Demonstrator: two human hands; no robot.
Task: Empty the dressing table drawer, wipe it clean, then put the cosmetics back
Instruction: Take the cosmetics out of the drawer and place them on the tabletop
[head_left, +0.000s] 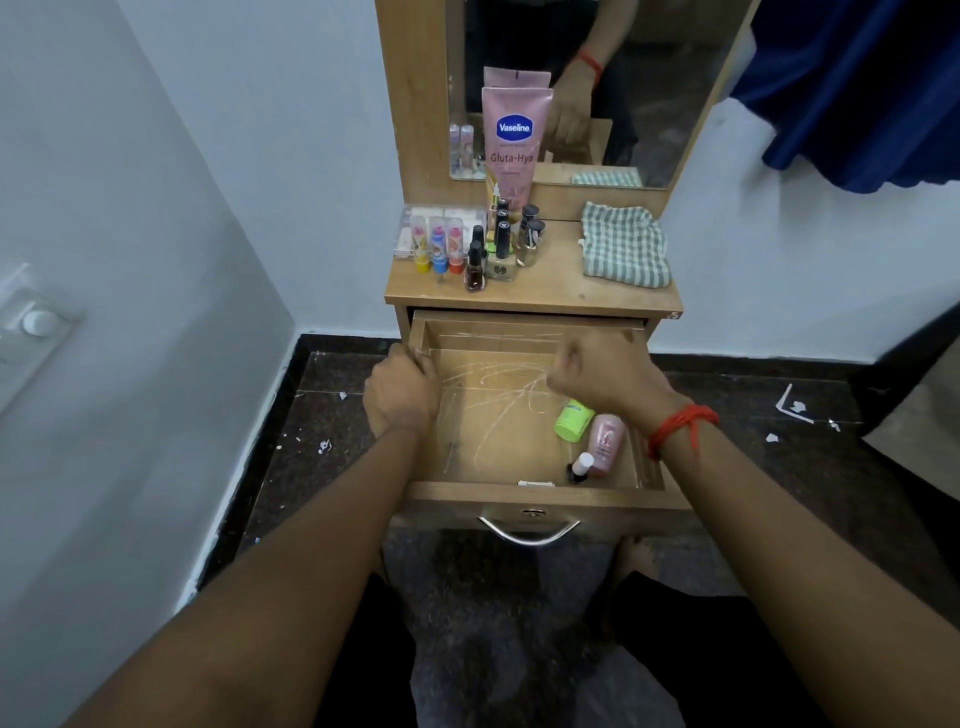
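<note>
blue curtain (857, 88), wall switch (36, 322)

Extends both bare forearms forward. Grips drawer (457, 489) left wall with left hand (402, 397), fingers curled over. Holds right hand (605, 375) above drawer's right side, fingers curled, blurred; grip contents indeterminate. Wears red thread (680, 428) on right wrist.

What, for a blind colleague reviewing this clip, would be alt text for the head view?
Seen from above, a person's left hand grips the left wall of an open wooden drawer while the blurred, curled right hand hovers over it. Three small containers lie in it; a Vaseline tube, nail polishes and a checked cloth sit on top.
</note>
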